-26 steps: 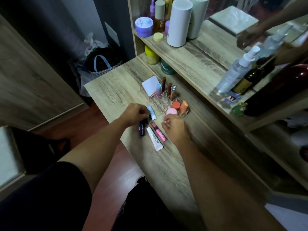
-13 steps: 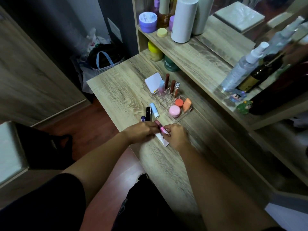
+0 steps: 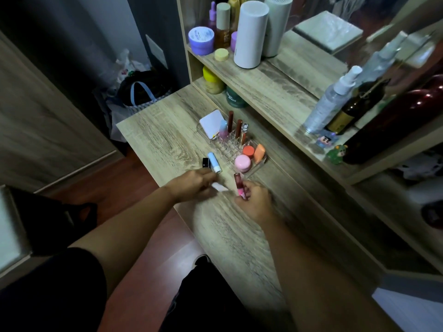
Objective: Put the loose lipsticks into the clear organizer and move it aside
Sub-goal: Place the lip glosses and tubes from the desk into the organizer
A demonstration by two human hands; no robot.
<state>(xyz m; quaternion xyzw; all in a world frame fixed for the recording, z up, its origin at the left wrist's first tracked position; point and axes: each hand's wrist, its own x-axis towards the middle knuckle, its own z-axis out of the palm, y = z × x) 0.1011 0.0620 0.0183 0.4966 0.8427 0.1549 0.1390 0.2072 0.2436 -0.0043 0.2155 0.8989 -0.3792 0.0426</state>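
The clear organizer [image 3: 260, 161] stands on the wooden table [image 3: 163, 137] by the shelf, holding several upright lip tubes, a pink jar, an orange jar and a white card. My right hand [image 3: 255, 202] grips a pink lip gloss [image 3: 239, 185], lifted and tilted just in front of the organizer. My left hand [image 3: 191, 185] is closed on a white tube [image 3: 220, 186] that pokes out to its right. A light blue lip balm [image 3: 214, 162] and a black lipstick [image 3: 206, 162] lie loose left of the organizer.
A raised shelf [image 3: 271, 92] behind the organizer carries a white cylinder [image 3: 250, 34], purple jar [image 3: 201, 40], spray bottle [image 3: 333, 101] and dark bottle [image 3: 352, 109]. Yellow and green jars sit under it. The table's left edge drops to a floor with bags.
My right hand has picked the pink lip gloss off the table and raised it toward the organizer. My left hand has closed on the white tube and shifted slightly left.
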